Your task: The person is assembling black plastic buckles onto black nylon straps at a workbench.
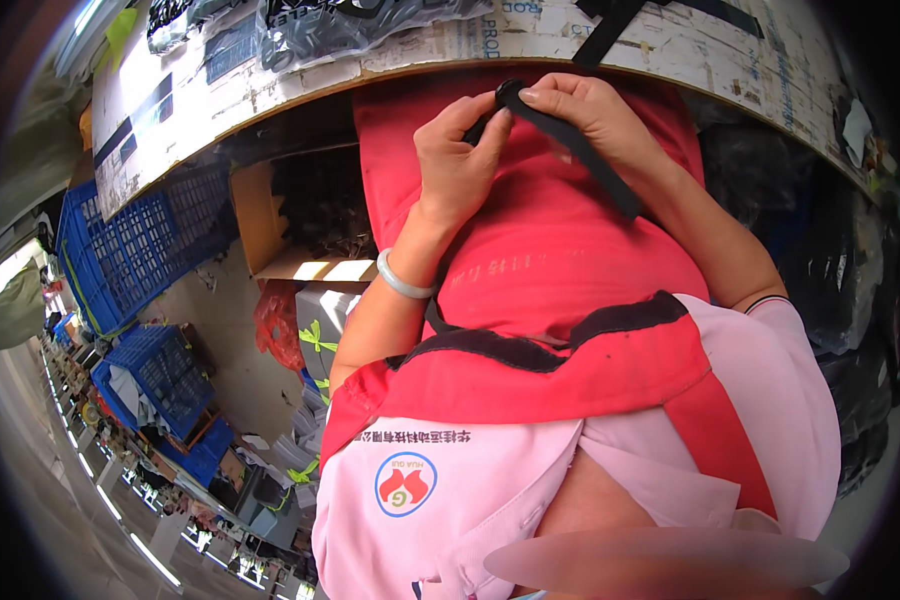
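Observation:
A black webbing strap (588, 158) is held between my two hands over the lap of my red apron (530, 210). At its upper end sits a small dark rounded piece (508, 92), perhaps a buckle; its exact kind is hard to make out. My left hand (458, 158), with a pale bangle on the wrist, pinches the strap beside this piece with thumb and fingertips. From the other side, my right hand (598, 118) grips the strap with thumb and bent fingers. The strap's loose end hangs down below the right hand.
Just beyond my hands runs the edge of a worktable (390, 75), with more black straps (610, 30) and a clear plastic bag of black items (360, 30) on it. To the left are a cardboard box (260, 215) of small dark pieces and blue crates (135, 255). Dark plastic bags (830, 250) fill the right.

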The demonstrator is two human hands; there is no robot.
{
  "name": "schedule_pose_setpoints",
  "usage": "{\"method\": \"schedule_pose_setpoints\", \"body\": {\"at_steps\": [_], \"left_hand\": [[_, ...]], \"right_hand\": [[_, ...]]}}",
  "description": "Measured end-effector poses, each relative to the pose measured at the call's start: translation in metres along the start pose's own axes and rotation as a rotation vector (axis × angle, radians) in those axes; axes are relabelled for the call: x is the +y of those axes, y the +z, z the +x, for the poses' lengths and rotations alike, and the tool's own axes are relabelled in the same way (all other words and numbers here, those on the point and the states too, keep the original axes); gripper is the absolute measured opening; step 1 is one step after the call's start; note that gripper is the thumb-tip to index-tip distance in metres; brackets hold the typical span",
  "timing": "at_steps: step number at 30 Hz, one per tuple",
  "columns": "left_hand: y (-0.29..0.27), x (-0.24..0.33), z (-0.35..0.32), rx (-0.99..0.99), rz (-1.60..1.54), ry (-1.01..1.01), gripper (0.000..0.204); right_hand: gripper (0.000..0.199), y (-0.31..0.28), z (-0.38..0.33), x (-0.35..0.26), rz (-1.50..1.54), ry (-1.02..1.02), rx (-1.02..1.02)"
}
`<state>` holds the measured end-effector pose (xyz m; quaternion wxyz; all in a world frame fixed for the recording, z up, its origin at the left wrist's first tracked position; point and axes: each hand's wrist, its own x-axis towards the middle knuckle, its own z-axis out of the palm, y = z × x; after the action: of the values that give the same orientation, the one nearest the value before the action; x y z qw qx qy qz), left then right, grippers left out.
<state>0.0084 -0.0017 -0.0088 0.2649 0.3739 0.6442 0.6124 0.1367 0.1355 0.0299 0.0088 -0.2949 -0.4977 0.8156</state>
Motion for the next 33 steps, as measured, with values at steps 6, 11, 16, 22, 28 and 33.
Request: {"method": "schedule_pose_setpoints", "body": {"at_steps": [6,11,16,22,28,33], "left_hand": [[-0.003,0.002,0.004,-0.045,0.362,0.291,0.013],[-0.008,0.004,-0.003,-0.097,-0.382,-0.406,0.013],[-0.008,-0.002,0.009,-0.086,-0.777,-0.708,0.027],[-0.001,0.018,0.010,0.048,-0.446,-0.429,0.027],[-0.001,0.016,0.003,0.086,-0.344,-0.329,0.020],[0.005,0.014,-0.001,0.077,-0.272,-0.137,0.014]], "right_hand": [[0.025,0.006,0.008,0.011,0.125,-0.180,0.080],[0.024,0.001,0.008,0.004,0.109,-0.045,-0.001],[0.018,0.000,0.015,0.021,-0.028,-0.201,-0.043],[0.012,0.015,-0.009,-0.011,-0.157,-0.573,0.189],[0.018,0.005,-0.005,0.001,-0.253,-0.111,0.138],[0.027,0.008,0.003,0.007,-0.094,-0.258,0.119]]}}
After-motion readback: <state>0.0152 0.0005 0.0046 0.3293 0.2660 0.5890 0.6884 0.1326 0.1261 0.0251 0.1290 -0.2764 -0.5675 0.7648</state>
